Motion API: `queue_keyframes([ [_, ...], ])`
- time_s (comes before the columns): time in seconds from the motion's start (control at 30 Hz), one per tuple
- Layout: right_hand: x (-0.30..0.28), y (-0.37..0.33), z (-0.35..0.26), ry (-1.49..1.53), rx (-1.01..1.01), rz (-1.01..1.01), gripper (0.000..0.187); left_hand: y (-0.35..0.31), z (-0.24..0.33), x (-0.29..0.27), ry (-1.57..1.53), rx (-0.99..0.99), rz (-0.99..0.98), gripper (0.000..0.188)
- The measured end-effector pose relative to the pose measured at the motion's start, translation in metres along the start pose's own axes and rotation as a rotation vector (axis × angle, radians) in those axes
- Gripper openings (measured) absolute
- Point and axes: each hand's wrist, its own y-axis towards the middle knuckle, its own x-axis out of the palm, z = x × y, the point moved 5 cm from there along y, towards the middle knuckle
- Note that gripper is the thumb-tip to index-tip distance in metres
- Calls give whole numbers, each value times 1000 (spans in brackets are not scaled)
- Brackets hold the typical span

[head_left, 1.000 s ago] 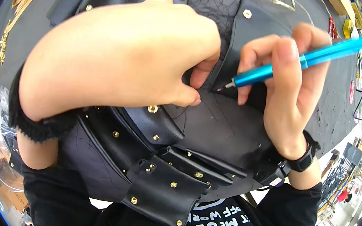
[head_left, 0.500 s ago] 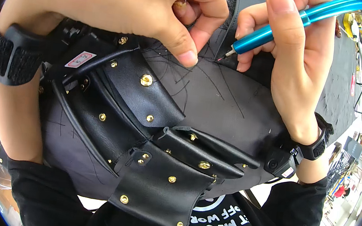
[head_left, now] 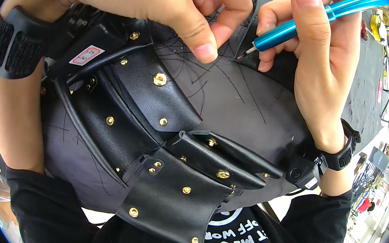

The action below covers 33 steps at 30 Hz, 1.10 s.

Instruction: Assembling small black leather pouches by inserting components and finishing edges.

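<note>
My right hand grips a metallic blue pen-shaped tool with a cord at its back end. Its fine reddish tip points down-left, right beside the edge of a black leather piece. Curled fingers of that hand rest over this leather. To the left, my left hand has its thumb and index finger pinched together near the same edge; what lies between them is hidden. Thin black threads or lines run across the dark grey work surface below both hands.
Black leather panels with gold studs lie between my forearms, and a folded leather part and square flap sit closer to my body. Black devices are strapped to both wrists. A yellow object stands at the far right.
My left hand has shifted slightly right and up, staying pinched. The blue tool's tip has moved a little right and stays by the leather edge. The view has shifted slightly.
</note>
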Motion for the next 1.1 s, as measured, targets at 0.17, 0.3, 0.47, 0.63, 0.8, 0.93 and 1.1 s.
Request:
queue_keyframes([
  [0.17, 5, -1, -3, -54, 44, 62, 21, 12, 6, -4, 5, 36, -27, 15],
  [0.3, 7, -1, -3, -96, 5, 15, 20, 27, 5, -6, 20, 59, -10, 14],
  [0.47, 4, 0, -1, -20, -21, -66, 20, 34, 5, -4, 34, 63, 24, 13],
  [0.63, 6, 1, -4, -115, -12, 19, 20, 37, 3, -5, 36, 73, 48, 12],
  [0.8, 2, 0, -4, -94, -76, -44, 20, 39, 3, -4, 42, 82, 66, 12],
  [0.93, 3, -2, -1, -155, -48, -11, 20, 41, 2, -2, 47, 82, 82, 11],
  [1.1, 13, 6, -11, -74, 24, -30, 20, 33, 1, -7, 69, 62, 122, 11],
])
